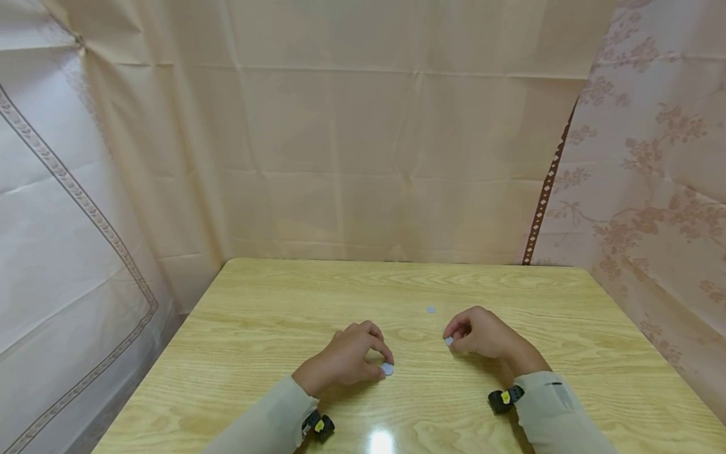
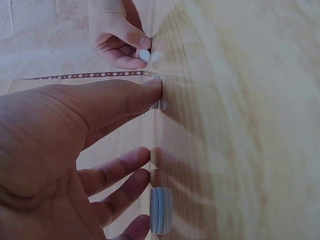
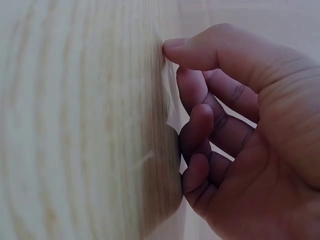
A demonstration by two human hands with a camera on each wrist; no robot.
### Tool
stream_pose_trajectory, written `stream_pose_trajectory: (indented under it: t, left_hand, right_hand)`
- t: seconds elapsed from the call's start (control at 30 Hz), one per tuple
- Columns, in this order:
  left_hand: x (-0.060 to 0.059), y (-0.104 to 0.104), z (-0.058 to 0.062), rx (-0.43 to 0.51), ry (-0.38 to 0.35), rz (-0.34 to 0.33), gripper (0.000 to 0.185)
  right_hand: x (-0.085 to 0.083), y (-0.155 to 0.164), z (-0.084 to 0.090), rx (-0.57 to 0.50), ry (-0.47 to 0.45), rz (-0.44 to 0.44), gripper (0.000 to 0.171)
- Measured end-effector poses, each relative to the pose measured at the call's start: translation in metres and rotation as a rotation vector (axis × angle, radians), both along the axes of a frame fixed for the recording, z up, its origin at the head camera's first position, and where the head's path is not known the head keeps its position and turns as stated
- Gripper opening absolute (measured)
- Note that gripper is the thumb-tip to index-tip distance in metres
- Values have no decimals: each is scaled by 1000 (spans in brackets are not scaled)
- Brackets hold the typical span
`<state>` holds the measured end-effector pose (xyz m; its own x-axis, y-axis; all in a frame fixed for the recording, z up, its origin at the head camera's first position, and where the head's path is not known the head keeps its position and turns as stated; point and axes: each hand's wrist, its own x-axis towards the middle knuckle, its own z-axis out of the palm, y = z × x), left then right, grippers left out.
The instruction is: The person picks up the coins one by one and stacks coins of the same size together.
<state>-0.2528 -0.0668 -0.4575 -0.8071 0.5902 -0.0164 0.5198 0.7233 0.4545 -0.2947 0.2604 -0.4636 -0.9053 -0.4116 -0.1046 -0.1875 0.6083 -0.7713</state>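
Observation:
My left hand [image 1: 353, 355] is low over the wooden table, palm down. Its thumb and index finger pinch a small pale disc [image 1: 387, 369] at the tabletop. By that hand's other fingertips, the left wrist view shows a short stack of pale blue discs [image 2: 159, 210] on the table; in the head view the hand hides it. My right hand [image 1: 489, 334] rests at the tabletop farther right, fingers curled. Between its thumb and index finger it pinches another small whitish disc [image 1: 449, 341], seen face-on in the left wrist view [image 2: 144, 55].
One more pale disc [image 1: 431, 309] lies flat on the table, beyond and between the hands. The wood-grain table [image 1: 272, 296] ends at a beige cloth [image 1: 363, 157] behind it. Patterned cloths hang at both sides. Each wrist wears a small black camera [image 1: 501, 401].

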Motion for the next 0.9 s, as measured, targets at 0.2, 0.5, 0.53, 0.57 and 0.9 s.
stream_pose_trajectory:
  t: [0.2,0.5,0.53,0.57,0.9]
  left_hand:
    - [-1,0,-2,0,3,-1,17]
    - [-1,-1,-3,-9,22,-9,18]
    - [-1,-1,-2,-9,21,-8,18]
    - [-1,-1,-2,-10,20,-8,18]
    - [-1,-1,-2,-5,20,-7,17]
  right_hand:
    - [1,0,2,-54,-51,16,13]
    - [1,0,2,-87,-69,31,14]
    - [1,0,1,-85,-65,37,15]
    - [1,0,1,-83,-60,43,15]
    - [1,-3,-1,-90,-57,123,16]
